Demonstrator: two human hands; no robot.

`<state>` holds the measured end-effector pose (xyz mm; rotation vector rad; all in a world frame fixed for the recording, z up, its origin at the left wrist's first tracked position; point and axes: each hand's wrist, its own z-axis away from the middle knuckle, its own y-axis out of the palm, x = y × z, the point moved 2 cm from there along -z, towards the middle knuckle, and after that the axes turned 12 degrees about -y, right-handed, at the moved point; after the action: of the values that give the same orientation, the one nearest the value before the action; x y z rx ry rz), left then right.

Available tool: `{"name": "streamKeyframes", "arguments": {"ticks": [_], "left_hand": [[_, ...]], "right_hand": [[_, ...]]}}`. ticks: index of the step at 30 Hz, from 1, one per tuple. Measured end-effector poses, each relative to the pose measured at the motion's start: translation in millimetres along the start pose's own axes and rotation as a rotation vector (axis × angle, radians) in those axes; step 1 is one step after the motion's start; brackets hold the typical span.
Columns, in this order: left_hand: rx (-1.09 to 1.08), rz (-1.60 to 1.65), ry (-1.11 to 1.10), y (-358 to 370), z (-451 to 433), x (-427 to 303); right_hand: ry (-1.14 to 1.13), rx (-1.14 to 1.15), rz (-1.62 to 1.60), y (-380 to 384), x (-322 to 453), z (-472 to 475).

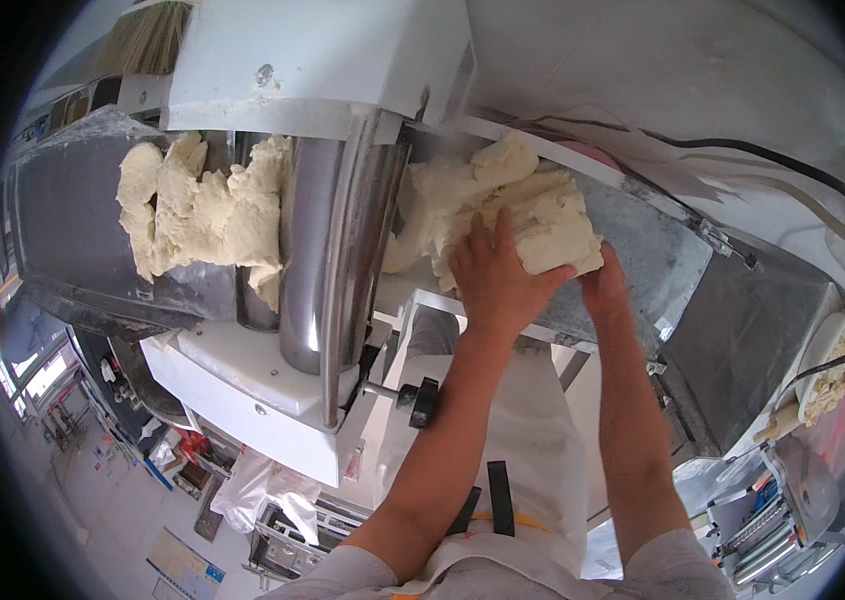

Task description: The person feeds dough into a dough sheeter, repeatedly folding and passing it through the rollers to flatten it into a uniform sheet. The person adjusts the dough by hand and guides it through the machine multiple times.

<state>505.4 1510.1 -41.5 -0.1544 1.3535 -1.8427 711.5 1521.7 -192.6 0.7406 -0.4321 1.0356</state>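
Observation:
A thick, folded mass of pale dough (542, 217) lies on the metal tray (644, 247) to the right of a dough sheeter's steel rollers (310, 247). My left hand (497, 277) rests on its near side, fingers spread over the surface. At the dough's right edge, my right hand (604, 281) has its fingers partly hidden behind and under the corner; whether it grips the dough I cannot tell. Another ragged piece of dough (205, 210) lies left of the rollers, its right end against them, over the machine's dark metal tray (70, 217).
A black adjusting knob (417, 403) juts out near my left forearm. Black cable (752, 154) runs along the right side. A white bowl (816, 360) with dough scraps stands at the far right. A brush (145, 37) is at the upper left. A person (25, 326) shows at the left edge.

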Motion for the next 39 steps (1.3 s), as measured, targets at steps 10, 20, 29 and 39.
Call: {"name": "streamKeyframes", "arguments": {"ticks": [10,20,29,39], "left_hand": [[0.28,0.117,-0.126,-12,-23,-16],[0.748,0.615,-0.306,56,9,-67],[0.946,1.243,-0.482,117,-54,6],[1.121,1.038,-0.326,90,-29,-30]], "right_hand": [[-0.131,-0.047,-0.434,51,-30,10],[-0.14,-0.34,0.331,-57,100,29],[-0.109,-0.243,0.317,-102,44,9],[-0.058,-0.042,-0.291,-86,40,4]]}}
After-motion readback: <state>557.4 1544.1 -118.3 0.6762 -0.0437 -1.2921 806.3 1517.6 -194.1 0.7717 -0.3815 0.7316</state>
